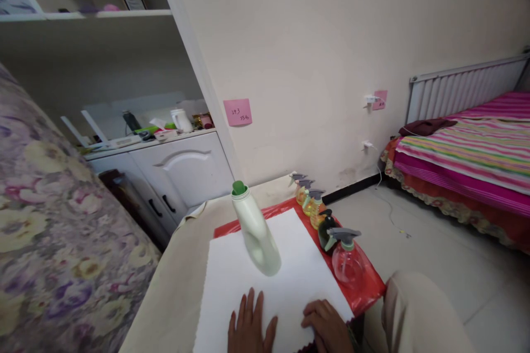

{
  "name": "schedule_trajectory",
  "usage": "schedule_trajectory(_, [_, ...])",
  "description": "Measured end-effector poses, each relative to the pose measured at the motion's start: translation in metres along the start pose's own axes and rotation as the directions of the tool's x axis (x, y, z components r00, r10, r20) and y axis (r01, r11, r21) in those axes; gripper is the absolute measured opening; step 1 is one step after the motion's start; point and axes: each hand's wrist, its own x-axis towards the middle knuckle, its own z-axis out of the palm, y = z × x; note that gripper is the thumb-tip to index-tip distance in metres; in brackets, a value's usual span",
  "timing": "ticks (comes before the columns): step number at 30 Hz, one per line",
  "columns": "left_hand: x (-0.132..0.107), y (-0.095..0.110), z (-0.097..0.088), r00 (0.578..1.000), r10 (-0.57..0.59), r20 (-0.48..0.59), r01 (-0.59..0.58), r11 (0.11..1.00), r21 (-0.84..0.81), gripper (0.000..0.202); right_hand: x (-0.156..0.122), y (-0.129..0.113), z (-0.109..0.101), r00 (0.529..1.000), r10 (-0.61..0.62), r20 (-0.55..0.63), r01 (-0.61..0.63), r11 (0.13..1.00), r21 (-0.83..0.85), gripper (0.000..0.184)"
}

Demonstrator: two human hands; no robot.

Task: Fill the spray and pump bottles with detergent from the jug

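Observation:
My left hand (248,325) lies flat and open on a white sheet (285,276), its fingers spread. Resting near the right edge of the same sheet, my right hand (327,322) has loosely bent fingers and nothing visible in them. Beyond my hands stands a pale green bottle (252,226) with a side handle and a green top (238,187); neither hand touches it. To the right, a row runs back along the red covering (372,281): a clear spray bottle (348,265), a dark pump bottle (327,229) and several spray bottles with yellowish liquid (317,212).
A cream-covered table (174,281) bears the red covering and sheet. At left are a floral curtain (62,242) and a white cabinet (186,171) with small items on top. A wall stands behind; a bed (476,149) is at right. My knee (418,309) is beside the table.

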Motion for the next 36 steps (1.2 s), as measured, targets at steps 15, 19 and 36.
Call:
schedule_trajectory(15, [0.001,0.000,-0.002,1.000,-0.018,-0.006,0.017,0.999,-0.039,0.048,0.000,0.003,0.001,1.000,-0.017,0.008,0.017,1.000,-0.012,0.047])
schedule_trajectory(19, [0.001,-0.002,0.003,1.000,-0.019,0.021,0.020,0.999,-0.040,0.048,0.000,0.004,0.002,1.000,-0.020,0.001,0.020,1.000,-0.005,0.048])
schedule_trajectory(36, [0.001,-0.002,0.003,1.000,-0.002,0.004,0.002,1.000,0.019,0.048,0.000,0.005,0.002,0.999,0.006,0.036,-0.005,0.999,-0.032,0.049])
